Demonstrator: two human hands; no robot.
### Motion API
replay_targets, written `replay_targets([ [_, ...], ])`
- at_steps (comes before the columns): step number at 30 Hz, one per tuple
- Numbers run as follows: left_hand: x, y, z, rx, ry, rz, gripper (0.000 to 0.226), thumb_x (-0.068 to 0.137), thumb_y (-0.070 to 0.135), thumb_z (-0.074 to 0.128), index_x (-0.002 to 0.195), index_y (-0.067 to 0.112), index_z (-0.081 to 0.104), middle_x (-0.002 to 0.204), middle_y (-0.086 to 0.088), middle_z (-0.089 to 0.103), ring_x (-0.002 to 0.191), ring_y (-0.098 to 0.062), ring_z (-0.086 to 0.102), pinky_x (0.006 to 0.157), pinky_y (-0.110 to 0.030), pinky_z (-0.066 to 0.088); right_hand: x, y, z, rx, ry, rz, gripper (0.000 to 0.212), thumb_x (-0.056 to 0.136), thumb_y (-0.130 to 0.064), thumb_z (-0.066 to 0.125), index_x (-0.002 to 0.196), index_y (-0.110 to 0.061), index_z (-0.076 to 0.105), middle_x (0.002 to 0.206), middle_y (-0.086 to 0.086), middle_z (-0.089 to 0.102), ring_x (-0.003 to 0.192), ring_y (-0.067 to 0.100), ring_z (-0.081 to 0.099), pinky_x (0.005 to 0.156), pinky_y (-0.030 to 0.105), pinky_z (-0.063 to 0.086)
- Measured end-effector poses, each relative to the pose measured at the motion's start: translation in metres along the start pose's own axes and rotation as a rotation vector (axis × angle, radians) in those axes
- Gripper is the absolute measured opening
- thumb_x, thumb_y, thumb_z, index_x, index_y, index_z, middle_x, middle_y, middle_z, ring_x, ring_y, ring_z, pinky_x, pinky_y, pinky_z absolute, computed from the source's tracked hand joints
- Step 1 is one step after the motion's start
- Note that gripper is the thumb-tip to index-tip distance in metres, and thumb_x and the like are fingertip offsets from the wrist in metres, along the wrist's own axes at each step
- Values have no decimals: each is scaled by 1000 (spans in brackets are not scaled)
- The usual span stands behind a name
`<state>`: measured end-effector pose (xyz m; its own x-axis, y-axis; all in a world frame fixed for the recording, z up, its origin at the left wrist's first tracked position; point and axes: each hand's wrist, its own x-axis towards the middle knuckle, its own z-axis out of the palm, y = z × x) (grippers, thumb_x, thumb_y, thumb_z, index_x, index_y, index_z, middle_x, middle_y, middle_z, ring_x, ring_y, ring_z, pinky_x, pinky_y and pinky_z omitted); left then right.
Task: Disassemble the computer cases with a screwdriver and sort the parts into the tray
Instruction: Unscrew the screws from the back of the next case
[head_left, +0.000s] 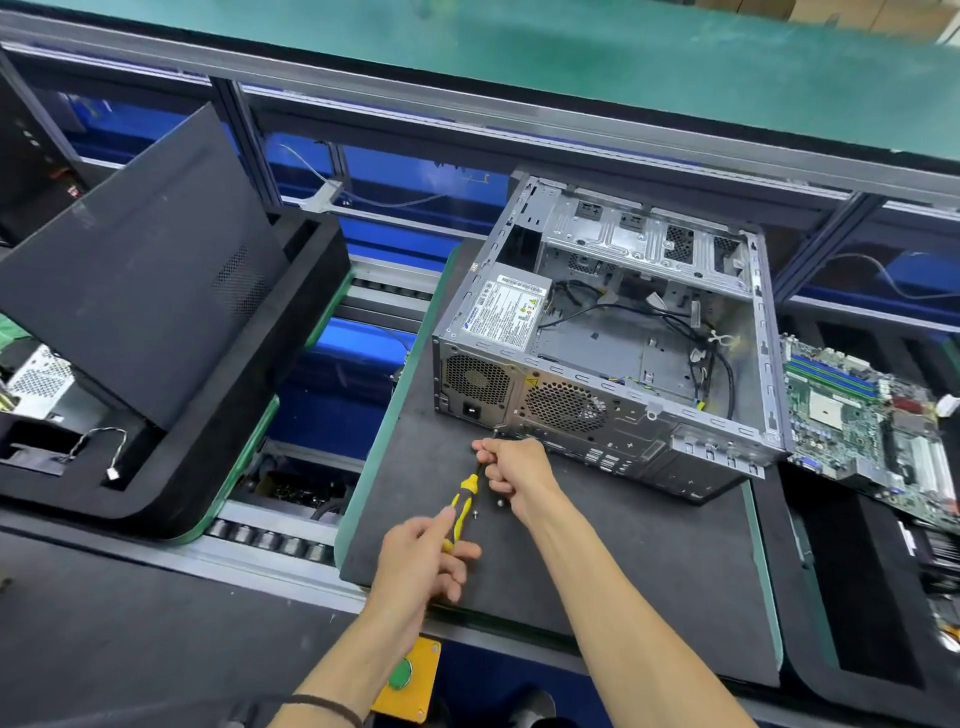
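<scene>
Nearest me, the person's left hand (421, 561) is wrapped round the butt of a yellow-and-black screwdriver (462, 501), while the right hand (511, 467) pinches the shaft up near the tip, steadying it against the rear panel of the open computer case (597, 332). Two loose screws (488, 508) lie on the dark mat (649, 561) just beside the tool. The case sits on its side in the middle of that mat, side cover off, with the power supply (506, 312) in its near-left corner and black cables (691, 332) trailing across the bare floor inside. I'd judge the steel shell stiff and fairly heavy, with thin stamped edges that could bite; best held by the folded top rails, not the perforated grilles. The screws are tiny and prone to rolling, so they need a fingertip pinch. Off to the right a green motherboard (862, 421) rests beyond the case, fragile and better lifted by its edges. Further left a black side panel (140, 260) leans in a black foam tray (291, 291).
</scene>
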<state>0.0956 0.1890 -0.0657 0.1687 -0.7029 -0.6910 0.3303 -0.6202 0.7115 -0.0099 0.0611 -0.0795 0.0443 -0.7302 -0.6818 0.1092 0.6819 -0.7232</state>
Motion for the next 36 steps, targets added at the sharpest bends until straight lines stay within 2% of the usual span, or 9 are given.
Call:
replay_targets([
  [3, -3, 8, 1, -303, -190, -293, 45, 106, 38, 39, 104, -2, 62, 65, -11, 65, 40, -10, 42, 33, -18, 31, 1, -1, -1, 9, -6, 12, 26, 102, -2, 45, 82, -2, 61, 61, 2, 48, 28, 1, 25, 29, 14, 14],
  [6, -4, 8, 5, 58, -33, -70, 45, 98, 49, 55, 109, 6, 55, 79, -15, 69, 43, -18, 51, 36, -25, 40, 2, -3, -1, 1, -10, 14, 27, 102, -1, 42, 82, -2, 59, 63, 3, 50, 28, 1, 25, 29, 14, 14],
  [8, -4, 6, 4, 157, 68, 113, 39, 93, 37, 66, 110, 4, 53, 76, -13, 68, 43, -16, 52, 36, -26, 42, 2, -3, 0, 3, -12, 16, 27, 102, 1, 41, 82, -1, 59, 64, 4, 49, 28, 1, 25, 29, 14, 14],
  [13, -5, 12, 4, -79, -73, -151, 52, 106, 42, 40, 98, -2, 66, 81, -17, 75, 39, -14, 45, 34, -22, 33, 3, -7, -4, 34, -24, 13, 26, 102, 1, 44, 81, 1, 59, 63, 3, 47, 28, 1, 24, 29, 14, 13],
  [18, -2, 3, 3, 86, 69, 162, 33, 93, 37, 67, 107, 8, 62, 71, -8, 67, 42, -13, 46, 35, -25, 37, 3, -6, -3, 12, -16, 15, 26, 101, -1, 46, 81, 0, 61, 64, 4, 51, 29, 1, 26, 29, 14, 14],
  [23, 0, 9, 0, 2, -33, -59, 60, 106, 49, 29, 106, 3, 67, 67, -17, 70, 36, -16, 43, 33, -23, 34, 4, -6, -5, 27, -8, 18, 24, 102, -2, 48, 81, -1, 61, 64, 3, 51, 28, 1, 26, 29, 14, 14],
  [28, 0, -6, -6, 246, 118, 279, 30, 95, 41, 63, 107, 16, 56, 77, -9, 68, 43, -16, 49, 39, -32, 45, 4, -5, -5, 5, 1, 1, 24, 101, -5, 50, 80, -2, 62, 64, 3, 53, 29, 2, 26, 30, 14, 14],
  [33, 3, 6, 4, -197, -74, -176, 48, 107, 41, 34, 101, 2, 61, 59, -9, 53, 36, -10, 32, 30, -18, 23, 0, -4, -8, -43, -42, 29, 25, 101, -9, 52, 79, -4, 65, 59, 0, 50, 30, 2, 25, 29, 15, 14],
  [36, 4, 2, 2, 26, -16, -68, 48, 99, 55, 47, 105, 10, 60, 64, -5, 54, 39, -11, 35, 35, -19, 21, -2, -4, -7, -61, -55, 24, 27, 101, -8, 51, 78, -4, 65, 57, -2, 52, 29, 1, 25, 29, 14, 14],
])
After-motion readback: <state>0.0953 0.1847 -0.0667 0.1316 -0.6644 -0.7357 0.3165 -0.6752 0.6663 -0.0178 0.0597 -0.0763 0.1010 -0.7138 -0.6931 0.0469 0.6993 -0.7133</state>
